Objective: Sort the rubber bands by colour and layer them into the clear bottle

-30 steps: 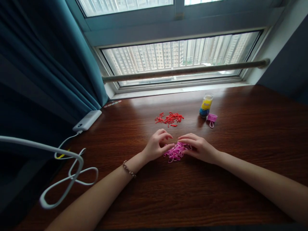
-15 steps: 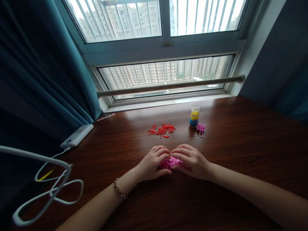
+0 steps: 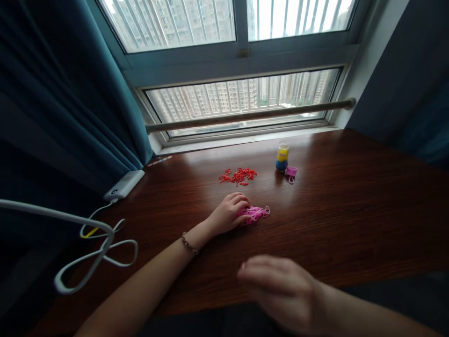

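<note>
A small heap of pink rubber bands [image 3: 255, 214] lies on the dark wooden table. My left hand [image 3: 229, 211], with a bracelet on its wrist, rests against the heap's left side, fingers curved loosely over its edge and a little apart. Part of the heap is hidden beneath them. My right hand [image 3: 280, 285] is raised above the table's near edge, away from the bands. Motion blurs it, and whether anything is in its fingers cannot be made out. Beyond my left hand is a scattered pile of red rubber bands [image 3: 240, 176].
A clear jar [image 3: 282, 157] with yellow and blue contents stands at the back right, a pink lid with a loop [image 3: 291, 173] beside it. At left are a white power bank [image 3: 124, 185] and a looping white cable [image 3: 122, 265]. Behind the table is a barred window.
My right hand has let go of the pink heap and come back toward me, lifting. My left hand stays at the heap, now seen uncovered on its right side. The view has tilted down slightly.
</note>
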Motion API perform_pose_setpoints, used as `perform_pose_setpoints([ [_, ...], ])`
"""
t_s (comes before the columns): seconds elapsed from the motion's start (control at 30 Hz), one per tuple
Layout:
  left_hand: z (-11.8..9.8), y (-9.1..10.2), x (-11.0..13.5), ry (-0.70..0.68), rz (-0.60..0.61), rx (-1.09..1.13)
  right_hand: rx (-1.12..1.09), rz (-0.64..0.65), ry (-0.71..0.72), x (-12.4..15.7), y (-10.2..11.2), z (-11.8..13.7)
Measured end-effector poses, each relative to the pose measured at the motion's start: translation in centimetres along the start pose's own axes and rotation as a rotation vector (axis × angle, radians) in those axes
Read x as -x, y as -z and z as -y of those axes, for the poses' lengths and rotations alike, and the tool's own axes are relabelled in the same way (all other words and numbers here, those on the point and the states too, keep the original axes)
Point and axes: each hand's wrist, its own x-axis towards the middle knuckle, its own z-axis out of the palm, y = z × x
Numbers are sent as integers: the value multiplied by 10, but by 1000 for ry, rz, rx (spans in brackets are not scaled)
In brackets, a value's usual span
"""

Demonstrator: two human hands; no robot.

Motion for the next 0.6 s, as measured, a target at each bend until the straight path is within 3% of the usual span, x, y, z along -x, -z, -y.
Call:
perform_pose_setpoints([
  [0.13, -2, 0, 1, 13, -21, 0, -42, -219, -405, 4, -4, -48],
  [0.23, -4, 1, 1, 12, -19, -11, -111, -189, -552, 6, 0, -61],
  [0.37, -3, 0, 1, 19, -36, -15, -162, -160, -585, 9, 4, -60],
  [0.6, -2, -1, 2, 20, -35, -18, -34, -280, -601, 17, 0, -69],
])
